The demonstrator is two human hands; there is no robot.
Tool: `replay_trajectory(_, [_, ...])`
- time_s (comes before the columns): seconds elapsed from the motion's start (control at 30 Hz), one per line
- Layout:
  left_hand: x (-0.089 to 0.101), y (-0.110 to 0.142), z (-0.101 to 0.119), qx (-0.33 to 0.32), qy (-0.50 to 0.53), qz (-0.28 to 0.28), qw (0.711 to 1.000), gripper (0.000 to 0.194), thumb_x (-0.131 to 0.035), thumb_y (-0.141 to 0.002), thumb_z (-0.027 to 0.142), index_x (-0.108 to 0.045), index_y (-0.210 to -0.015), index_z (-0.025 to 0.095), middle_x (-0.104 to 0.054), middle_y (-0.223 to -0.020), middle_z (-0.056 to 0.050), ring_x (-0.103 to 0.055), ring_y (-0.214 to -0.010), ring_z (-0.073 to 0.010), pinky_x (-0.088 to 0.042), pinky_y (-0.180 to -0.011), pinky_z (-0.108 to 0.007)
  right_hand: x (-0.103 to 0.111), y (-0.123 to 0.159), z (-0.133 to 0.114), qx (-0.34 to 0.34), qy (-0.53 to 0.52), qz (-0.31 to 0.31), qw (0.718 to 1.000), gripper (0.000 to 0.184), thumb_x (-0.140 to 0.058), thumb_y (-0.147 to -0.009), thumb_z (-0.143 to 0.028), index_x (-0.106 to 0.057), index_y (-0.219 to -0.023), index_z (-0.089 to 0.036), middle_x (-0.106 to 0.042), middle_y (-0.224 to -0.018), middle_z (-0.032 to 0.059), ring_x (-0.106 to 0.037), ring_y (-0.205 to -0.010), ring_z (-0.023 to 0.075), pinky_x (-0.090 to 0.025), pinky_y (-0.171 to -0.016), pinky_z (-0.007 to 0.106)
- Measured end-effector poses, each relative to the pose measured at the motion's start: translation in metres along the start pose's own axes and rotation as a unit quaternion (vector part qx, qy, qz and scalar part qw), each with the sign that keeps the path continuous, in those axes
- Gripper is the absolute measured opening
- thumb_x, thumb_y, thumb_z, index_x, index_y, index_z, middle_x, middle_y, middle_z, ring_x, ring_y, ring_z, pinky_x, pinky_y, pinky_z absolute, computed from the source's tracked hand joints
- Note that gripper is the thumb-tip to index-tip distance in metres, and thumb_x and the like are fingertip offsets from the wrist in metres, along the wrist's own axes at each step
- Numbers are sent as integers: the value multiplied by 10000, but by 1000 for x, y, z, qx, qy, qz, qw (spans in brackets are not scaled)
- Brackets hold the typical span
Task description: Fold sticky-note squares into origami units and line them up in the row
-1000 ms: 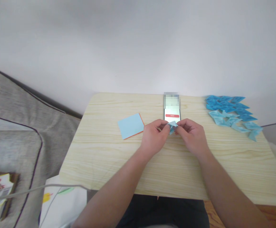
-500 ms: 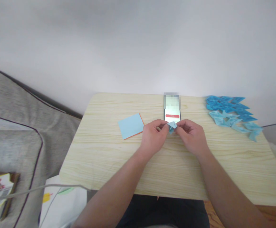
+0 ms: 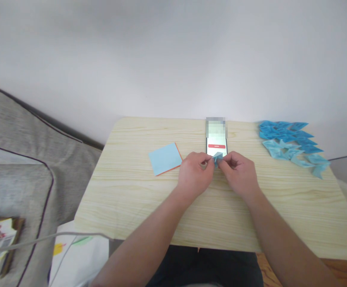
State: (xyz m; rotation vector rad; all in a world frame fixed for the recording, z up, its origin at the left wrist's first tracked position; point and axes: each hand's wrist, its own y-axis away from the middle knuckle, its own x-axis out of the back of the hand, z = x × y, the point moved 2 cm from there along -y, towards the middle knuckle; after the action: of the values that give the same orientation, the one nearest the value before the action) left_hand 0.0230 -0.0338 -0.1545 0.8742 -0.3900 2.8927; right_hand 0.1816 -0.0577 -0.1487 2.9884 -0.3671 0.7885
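Observation:
Between my two hands is a small piece of folded light blue paper (image 3: 218,156), pinched from both sides just in front of the phone (image 3: 216,139). My left hand (image 3: 196,171) grips its left edge between thumb and forefinger. On the other side, my right hand (image 3: 239,171) has thumb and fingertips closed on the right edge. Fingers partly hide the paper's lower portion. Left of my hands lies a stack of square paper (image 3: 165,159), light blue on top with an orange edge showing underneath.
Several darker blue folded paper pieces (image 3: 287,131) lie in rows at the table's back right, with lighter blue ones (image 3: 281,150) in front. The pale wooden table (image 3: 125,191) meets a white wall (image 3: 161,59). A grey sofa (image 3: 71,171) stands left, with a cable (image 3: 71,233) nearby.
The folded paper has turned slightly between my fingers, so its upper flap now looks narrower and tilted. Both hands have shifted a little; the other things stay put.

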Motion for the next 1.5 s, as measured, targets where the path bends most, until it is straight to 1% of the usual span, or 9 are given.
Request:
replay_trajectory(0.2, [0,2,5,-66,-17,23,997,111,-642,-912,215,-752,-919,235,-759,-887,-25,-656,-901,-198,-529,-815,-337,-1,1,-1,0,2,13,1000,188,-695,-840,-358,-671,-726,-211,-628,-615,-33,-536,-568,121,-378,-536,251])
replay_trajectory(0.33, [0,3,6,-82,-38,30,995,112,-632,-926,221,-743,-930,232,-758,-900,-29,-654,-934,-204,-533,-852,-349,0,1,-1,2,0,13,1000,180,-685,-838,-337,-670,-713,-208,-625,-613,-32,-539,-579,126,-386,-548,255])
replay_trajectory(0.53, [-1,5,9,-104,-73,17,992,137,-572,-967,227,-709,-960,229,-758,-929,-43,-670,-949,-202,-531,-854,-342,0,1,2,-27,-35,1,999,184,-698,-824,-343,-695,-708,-201,-664,-628,-13,-565,-594,141,-414,-567,264])
replay_trajectory(0.63, [-1,6,9,-85,-73,-1,994,160,-538,-986,238,-688,-1039,229,-753,-954,-54,-677,-936,-203,-534,-822,-334,1,0,1,-31,-51,-2,998,203,-716,-819,-359,-701,-697,-198,-670,-620,-7,-568,-587,142,-419,-571,267])
replay_trajectory(0.8, [1,3,7,-30,-9,-18,999,227,-504,-1009,262,-662,-1171,252,-749,-1052,-60,-681,-958,-197,-555,-788,-307,0,0,-3,-33,-69,-27,997,236,-725,-829,-409,-714,-733,-194,-656,-602,-7,-546,-553,133,-403,-548,264])
replay_trajectory(0.97, [3,0,7,-31,26,-15,999,227,-517,-995,222,-692,-1137,246,-757,-1079,-46,-675,-993,-194,-562,-798,-303,-1,-1,-1,-9,-81,-32,996,213,-716,-833,-403,-708,-786,-196,-668,-655,1,-562,-586,144,-421,-561,270])
replay_trajectory(1.17, [2,0,6,-51,13,-22,998,218,-566,-944,167,-723,-1080,234,-764,-1034,-40,-667,-979,-194,-547,-851,-326,1,-2,0,6,-45,-7,999,180,-715,-835,-377,-732,-897,-208,-686,-718,2,-576,-602,142,-416,-552,263])
replay_trajectory(1.33, [4,0,8,-51,10,-3,999,175,-609,-934,206,-728,-1061,226,-761,-994,-43,-664,-969,-196,-534,-873,-338,0,0,1,-13,-52,-15,998,165,-694,-849,-369,-725,-838,-207,-663,-673,-7,-559,-579,138,-400,-539,261])
replay_trajectory(1.5, [5,0,11,-40,55,-8,998,181,-620,-951,272,-736,-1086,237,-766,-1054,-43,-665,-1019,-200,-535,-899,-347,1,-2,2,-40,-121,-22,992,167,-721,-830,-367,-718,-815,-200,-673,-652,-4,-586,-590,148,-419,-548,258])
